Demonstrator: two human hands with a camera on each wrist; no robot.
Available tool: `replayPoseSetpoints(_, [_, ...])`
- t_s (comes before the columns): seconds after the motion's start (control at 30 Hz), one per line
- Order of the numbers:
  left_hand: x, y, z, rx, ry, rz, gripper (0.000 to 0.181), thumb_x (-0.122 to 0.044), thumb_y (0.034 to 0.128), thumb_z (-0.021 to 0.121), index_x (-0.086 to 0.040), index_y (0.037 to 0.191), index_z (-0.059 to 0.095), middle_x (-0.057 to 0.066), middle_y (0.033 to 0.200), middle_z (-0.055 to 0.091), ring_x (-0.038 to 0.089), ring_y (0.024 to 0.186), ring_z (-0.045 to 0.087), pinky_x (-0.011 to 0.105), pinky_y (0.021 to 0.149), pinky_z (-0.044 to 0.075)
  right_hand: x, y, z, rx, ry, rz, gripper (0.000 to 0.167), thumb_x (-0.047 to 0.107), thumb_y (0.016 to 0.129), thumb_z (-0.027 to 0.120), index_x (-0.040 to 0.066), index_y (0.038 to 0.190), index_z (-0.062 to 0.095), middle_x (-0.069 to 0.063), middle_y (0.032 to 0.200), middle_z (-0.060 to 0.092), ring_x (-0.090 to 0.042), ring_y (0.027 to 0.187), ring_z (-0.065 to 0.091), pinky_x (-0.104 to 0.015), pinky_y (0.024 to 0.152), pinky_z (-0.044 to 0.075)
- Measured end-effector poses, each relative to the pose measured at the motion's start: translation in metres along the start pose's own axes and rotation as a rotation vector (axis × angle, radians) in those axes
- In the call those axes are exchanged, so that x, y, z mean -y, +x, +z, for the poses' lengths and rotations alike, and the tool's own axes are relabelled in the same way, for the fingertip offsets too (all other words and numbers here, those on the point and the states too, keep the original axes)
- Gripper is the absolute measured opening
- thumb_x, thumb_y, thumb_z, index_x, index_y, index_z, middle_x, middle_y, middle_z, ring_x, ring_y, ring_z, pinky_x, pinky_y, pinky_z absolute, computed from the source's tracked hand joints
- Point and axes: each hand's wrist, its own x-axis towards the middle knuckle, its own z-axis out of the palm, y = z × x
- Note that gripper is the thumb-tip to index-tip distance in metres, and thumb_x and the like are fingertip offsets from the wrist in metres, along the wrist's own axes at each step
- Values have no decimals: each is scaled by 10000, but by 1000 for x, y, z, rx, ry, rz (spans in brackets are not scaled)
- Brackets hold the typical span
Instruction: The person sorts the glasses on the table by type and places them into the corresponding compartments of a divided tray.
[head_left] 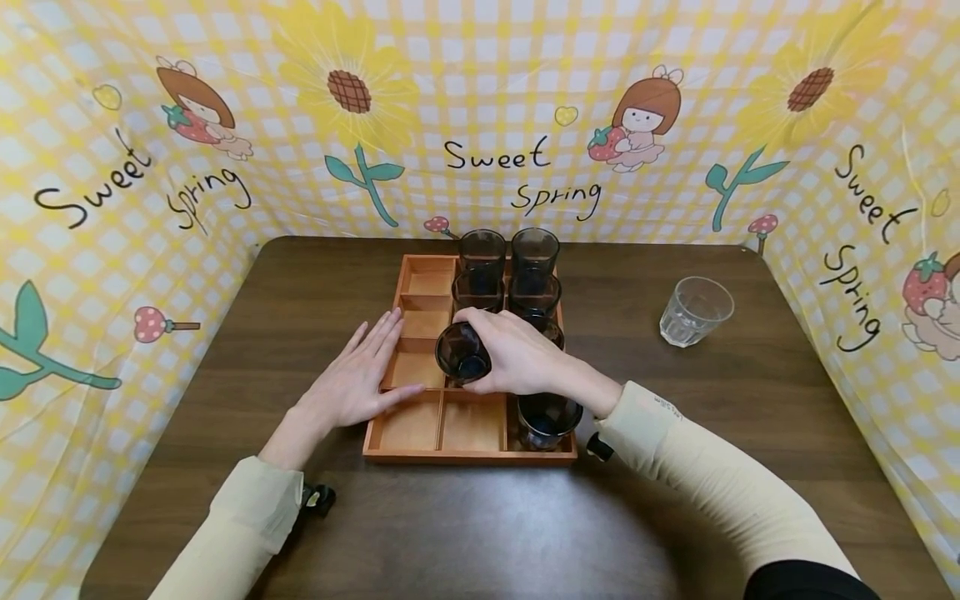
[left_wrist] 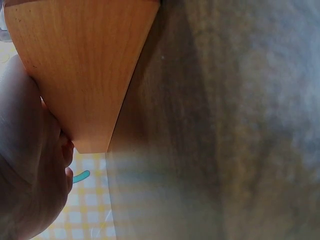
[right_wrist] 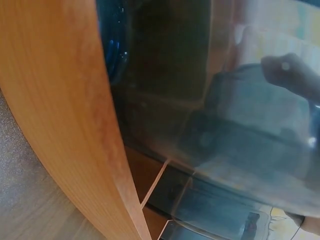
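Note:
In the head view a divided wooden tray (head_left: 468, 456) lies on the table. My right hand (head_left: 521, 354) grips a dark glass (head_left: 463, 352), tilted so its mouth faces the camera, over the tray's middle column. My left hand (head_left: 356, 379) rests against the tray's left edge with fingers straight. Several dark glasses stand in the middle and right columns, among them one at the back (head_left: 535, 254) and one in the front right compartment (head_left: 550, 419). The left wrist view shows the left hand (left_wrist: 30, 165) beside the tray's side wall (left_wrist: 85, 70). A dark glass (right_wrist: 210, 100) fills much of the right wrist view.
A clear glass tumbler (head_left: 693, 312) stands alone on the table to the right of the tray. The dark wooden table (head_left: 465, 533) is walled at the back and sides by a yellow checked cloth (head_left: 465, 100) with printed flowers and figures.

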Motion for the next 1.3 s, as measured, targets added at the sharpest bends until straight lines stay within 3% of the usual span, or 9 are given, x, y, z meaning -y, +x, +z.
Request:
replayPoseSetpoints(0.4, [0, -2, 0, 8, -10, 0, 1156, -747, 1015, 599, -27, 1767, 95, 132, 1875, 30, 331, 1753, 77, 608, 1414, 106, -2, 0, 4, -32, -1, -4, 893, 405, 867, 956, 64, 1562, 510, -118, 1493, 604, -289, 1298, 654, -504, 1147, 556])
replayPoseSetpoints(0.67, [1, 0, -2, 11, -6, -4, 1150, -743, 1019, 597, -28, 1767, 93, 131, 1876, 29, 325, 1754, 70, 609, 1413, 104, -2, 2, 4, -43, -128, -66, 946, 513, 905, 898, 23, 1612, 505, -156, 1575, 544, -295, 1404, 594, -498, 1198, 520])
replayPoseSetpoints(0.9, [1, 1, -2, 12, -13, -4, 1145, -737, 1022, 597, -32, 1768, 89, 138, 1875, 40, 327, 1754, 73, 606, 1414, 99, 4, 0, 0, -93, -287, -107, 800, 541, 997, 774, 60, 1598, 557, -124, 1547, 564, -285, 1444, 525, -506, 1222, 476])
replayPoseSetpoints(1.3, [1, 1, 0, -12, -12, 11, 1137, -753, 1026, 574, -30, 1767, 104, 137, 1874, 52, 347, 1747, 109, 625, 1404, 133, 3, -2, 4, -157, -316, -145, 659, 509, 1046, 709, 101, 1555, 620, -118, 1519, 618, -309, 1452, 539, -548, 1242, 457])
